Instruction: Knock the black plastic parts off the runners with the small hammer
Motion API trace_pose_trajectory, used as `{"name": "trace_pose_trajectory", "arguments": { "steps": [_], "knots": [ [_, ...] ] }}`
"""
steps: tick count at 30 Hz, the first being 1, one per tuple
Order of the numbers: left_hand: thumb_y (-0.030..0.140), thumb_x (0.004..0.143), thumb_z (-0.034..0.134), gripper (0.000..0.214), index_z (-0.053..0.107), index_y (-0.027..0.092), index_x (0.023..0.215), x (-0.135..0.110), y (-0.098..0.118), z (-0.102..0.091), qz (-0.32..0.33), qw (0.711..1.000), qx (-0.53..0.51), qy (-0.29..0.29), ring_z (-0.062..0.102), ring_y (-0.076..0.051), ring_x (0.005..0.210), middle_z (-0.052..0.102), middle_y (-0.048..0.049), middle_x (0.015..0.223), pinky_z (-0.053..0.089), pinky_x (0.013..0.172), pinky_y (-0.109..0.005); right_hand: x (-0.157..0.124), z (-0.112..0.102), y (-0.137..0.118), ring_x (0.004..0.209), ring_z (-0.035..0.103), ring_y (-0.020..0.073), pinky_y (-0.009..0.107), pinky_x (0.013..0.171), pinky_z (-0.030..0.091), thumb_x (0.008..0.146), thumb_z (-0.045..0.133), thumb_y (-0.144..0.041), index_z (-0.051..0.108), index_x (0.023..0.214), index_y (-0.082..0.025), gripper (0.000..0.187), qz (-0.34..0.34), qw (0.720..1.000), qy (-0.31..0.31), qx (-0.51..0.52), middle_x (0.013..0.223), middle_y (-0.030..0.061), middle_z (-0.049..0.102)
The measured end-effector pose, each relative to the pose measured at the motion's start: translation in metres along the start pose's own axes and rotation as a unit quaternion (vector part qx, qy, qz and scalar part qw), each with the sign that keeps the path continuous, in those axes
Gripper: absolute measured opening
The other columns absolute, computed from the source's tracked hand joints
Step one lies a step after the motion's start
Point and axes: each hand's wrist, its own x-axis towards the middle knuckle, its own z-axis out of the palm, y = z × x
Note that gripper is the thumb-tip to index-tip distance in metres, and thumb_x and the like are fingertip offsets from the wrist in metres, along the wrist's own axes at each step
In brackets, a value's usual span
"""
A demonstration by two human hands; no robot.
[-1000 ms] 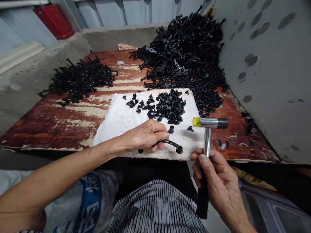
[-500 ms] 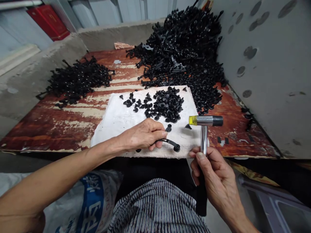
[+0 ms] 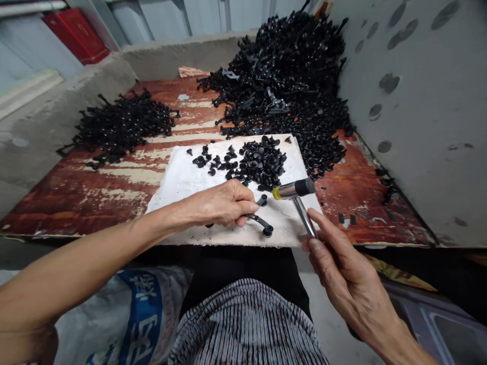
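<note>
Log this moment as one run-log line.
left hand: holds curved black plastic arm on white pad | right hand: grips small chrome mallet, yellow face tilted toward arm | behind: pile of loose black caps

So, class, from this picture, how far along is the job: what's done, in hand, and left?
Done, probably: the small pile at left. In hand: the left hand pins a black arm on the white pad; the right hand holds the hammer above it. Left: the big heap and loose caps.
</note>
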Motion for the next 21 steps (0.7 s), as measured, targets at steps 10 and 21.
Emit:
{"name": "trace_pose_trajectory", "arguments": {
  "steps": [10, 21],
  "knots": [
    [0.030, 0.085, 0.057, 0.034, 0.052, 0.018, 0.053, 0.005, -0.005, -0.010, -0.007, 0.999, -0.003, -0.033, 0.027, -0.005, 0.031, 0.039, 0.0041, 0.037, 0.016, 0.035, -0.021, 0.028, -0.026, -0.017, 0.110, 0.071, 0.0250, 0.039, 0.091, 0.061, 0.093, 0.046, -0.007, 0.047, 0.150, -0.026, 0.060, -0.214, 0.960, -0.102, -0.151, 0.132, 0.0082, 0.069],
    [0.029, 0.082, 0.059, 0.032, 0.051, 0.019, 0.052, 0.009, -0.008, -0.010, 0.010, 0.999, -0.022, -0.047, 0.030, -0.006, 0.033, 0.041, 0.0035, 0.039, 0.017, 0.036, -0.021, 0.025, -0.029, -0.029, 0.101, 0.074, 0.0265, 0.039, 0.080, 0.065, 0.092, 0.048, -0.010, 0.045, 0.150, -0.035, 0.063, -0.206, 0.963, -0.099, -0.143, 0.128, 0.0066, 0.071]
  ]
}}
